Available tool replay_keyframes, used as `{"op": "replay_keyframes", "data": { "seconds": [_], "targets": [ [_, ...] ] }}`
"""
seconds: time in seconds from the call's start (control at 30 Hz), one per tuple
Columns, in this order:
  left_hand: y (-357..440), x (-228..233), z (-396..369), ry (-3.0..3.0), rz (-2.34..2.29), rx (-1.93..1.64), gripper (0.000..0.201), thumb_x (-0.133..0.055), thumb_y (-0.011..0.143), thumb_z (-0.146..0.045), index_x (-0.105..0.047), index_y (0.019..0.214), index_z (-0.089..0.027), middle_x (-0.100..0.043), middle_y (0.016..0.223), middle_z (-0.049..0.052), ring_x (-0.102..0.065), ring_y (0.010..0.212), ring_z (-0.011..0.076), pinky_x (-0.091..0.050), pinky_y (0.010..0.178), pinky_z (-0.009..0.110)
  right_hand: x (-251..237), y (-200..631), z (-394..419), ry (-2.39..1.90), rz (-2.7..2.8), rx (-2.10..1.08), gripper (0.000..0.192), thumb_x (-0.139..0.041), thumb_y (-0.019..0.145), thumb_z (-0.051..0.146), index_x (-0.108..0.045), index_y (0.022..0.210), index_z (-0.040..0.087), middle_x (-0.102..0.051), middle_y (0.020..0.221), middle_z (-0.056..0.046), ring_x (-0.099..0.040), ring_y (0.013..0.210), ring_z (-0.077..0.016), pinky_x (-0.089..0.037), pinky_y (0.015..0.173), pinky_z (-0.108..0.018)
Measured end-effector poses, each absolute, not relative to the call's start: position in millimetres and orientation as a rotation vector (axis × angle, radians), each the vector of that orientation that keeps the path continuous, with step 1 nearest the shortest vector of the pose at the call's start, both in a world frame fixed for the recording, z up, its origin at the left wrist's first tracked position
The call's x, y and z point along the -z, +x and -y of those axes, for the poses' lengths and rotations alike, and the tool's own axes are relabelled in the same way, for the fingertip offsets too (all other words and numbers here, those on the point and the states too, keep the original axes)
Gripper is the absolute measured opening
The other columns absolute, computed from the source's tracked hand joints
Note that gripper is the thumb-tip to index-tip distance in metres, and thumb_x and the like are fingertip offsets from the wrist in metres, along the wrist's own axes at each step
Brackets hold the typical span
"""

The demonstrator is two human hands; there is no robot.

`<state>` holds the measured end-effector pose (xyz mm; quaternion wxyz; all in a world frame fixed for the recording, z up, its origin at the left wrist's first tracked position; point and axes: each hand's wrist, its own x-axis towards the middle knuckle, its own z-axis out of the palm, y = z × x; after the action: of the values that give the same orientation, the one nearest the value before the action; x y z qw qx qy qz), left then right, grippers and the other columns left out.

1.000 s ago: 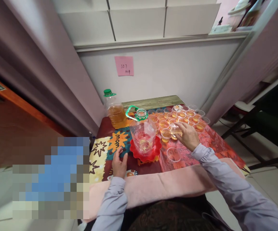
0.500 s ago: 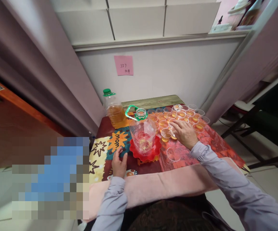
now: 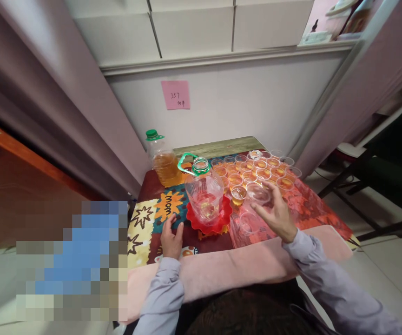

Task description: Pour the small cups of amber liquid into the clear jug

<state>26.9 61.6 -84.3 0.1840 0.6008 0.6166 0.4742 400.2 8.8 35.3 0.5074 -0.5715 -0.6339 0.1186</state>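
My left hand (image 3: 172,238) rests on the patterned tablecloth with fingers apart, left of a red scalloped dish (image 3: 209,228). A large clear jug (image 3: 204,190) with a green neck ring and raised handle stands uncapped in that dish, with a little pale liquid at its bottom. My right hand (image 3: 278,215) has thumb and forefinger around a clear plastic cup (image 3: 258,193), which looks raised above the table; I cannot make out liquid in it. A cup of amber liquid (image 3: 239,194) stands to its left. An empty-looking cup (image 3: 249,223) is nearer me.
Several clear cups of amber liquid (image 3: 259,164) stand close together at the back right. A green-capped jug (image 3: 166,167), partly filled with amber liquid, is at the back left. A pink cloth strip (image 3: 235,260) runs along the front edge. The wall bears a pink note (image 3: 175,95).
My right hand has drawn back toward me and to the right from the grouped cups, its fingers now wider around a clear cup. The left hand stays put.
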Motion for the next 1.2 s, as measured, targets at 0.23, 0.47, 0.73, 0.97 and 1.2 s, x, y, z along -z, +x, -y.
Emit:
{"op": "replay_keyframes", "data": {
  "seconds": [0.23, 0.47, 0.73, 0.97, 1.2],
  "targets": [
    [26, 80, -62, 1.726, -1.748, -1.310, 0.044, -0.064, 0.089, -0.048, -0.066, 0.124, -0.021, -0.071, 0.121, 0.011, -0.069, 0.113, 0.0259, -0.055, 0.104, 0.044, -7, 384, 33, -1.405, 1.659, -0.262, 0.065, -0.063, 0.097, 0.038, -0.038, 0.156, 0.025, -0.064, 0.140, -0.016, -0.066, 0.124, -0.0329, -0.056, 0.103, -0.054],
    [25, 81, -63, 1.747, -1.767, -1.297, 0.043, -0.063, 0.090, -0.049, -0.067, 0.123, -0.021, -0.071, 0.120, 0.011, -0.069, 0.112, 0.0259, -0.055, 0.104, 0.045, 25, 383, 39, -1.460, 1.782, -0.111, 0.073, -0.061, 0.098, 0.051, -0.035, 0.159, 0.022, -0.054, 0.154, -0.020, -0.051, 0.142, -0.0393, -0.043, 0.115, -0.064],
    [26, 77, -65, 1.790, -1.776, -1.284, 0.041, -0.062, 0.089, -0.050, -0.068, 0.119, -0.022, -0.072, 0.119, 0.011, -0.069, 0.112, 0.0265, -0.055, 0.103, 0.045, 29, 498, -17, -1.697, 0.958, -0.037, 0.074, -0.075, 0.080, 0.057, -0.052, 0.139, 0.017, -0.065, 0.136, -0.019, -0.064, 0.123, -0.0344, -0.050, 0.108, -0.056],
    [25, 76, -65, 1.818, -1.784, -1.273, 0.038, -0.062, 0.089, -0.049, -0.069, 0.116, -0.022, -0.072, 0.121, 0.010, -0.068, 0.116, 0.0271, -0.053, 0.107, 0.045, 70, 548, -66, -1.795, 0.892, -0.322, 0.079, -0.087, 0.058, 0.063, -0.063, 0.119, 0.019, -0.074, 0.115, -0.015, -0.070, 0.104, -0.0329, -0.055, 0.098, -0.052],
    [26, 77, -64, 1.839, -1.776, -1.271, 0.036, -0.061, 0.091, -0.049, -0.070, 0.113, -0.023, -0.072, 0.123, 0.010, -0.067, 0.118, 0.0262, -0.051, 0.110, 0.046, 70, 547, -66, -1.723, 0.891, -0.243, 0.071, -0.083, 0.064, 0.068, -0.067, 0.111, 0.018, -0.076, 0.107, -0.013, -0.070, 0.098, -0.0310, -0.055, 0.093, -0.050]
  ]
}}
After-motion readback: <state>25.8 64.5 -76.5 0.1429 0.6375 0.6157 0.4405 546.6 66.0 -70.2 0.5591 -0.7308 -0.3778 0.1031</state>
